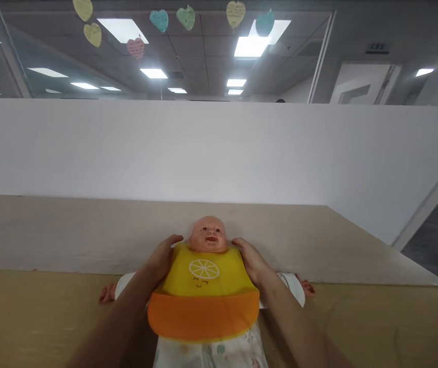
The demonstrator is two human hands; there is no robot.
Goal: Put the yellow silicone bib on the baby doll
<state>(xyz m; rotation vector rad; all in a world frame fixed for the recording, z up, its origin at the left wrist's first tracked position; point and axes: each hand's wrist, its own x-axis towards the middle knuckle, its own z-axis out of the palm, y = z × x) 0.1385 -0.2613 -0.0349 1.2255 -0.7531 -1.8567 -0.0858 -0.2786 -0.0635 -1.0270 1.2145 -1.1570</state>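
Pale wood surface (50, 317) under a white partition carries a doll (208, 234) lying face up. Fingers of the left hand (164, 258) and right hand (252, 260) curl over the yellow bib (203, 296) at its shoulder corners, beside the neck. It seems the bib is being settled on the chest; fastening it behind the neck would call for lifting the head slightly.

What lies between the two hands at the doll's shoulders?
In the head view, the top of the yellow bib and the doll at its neck lie between the left hand and the right hand.
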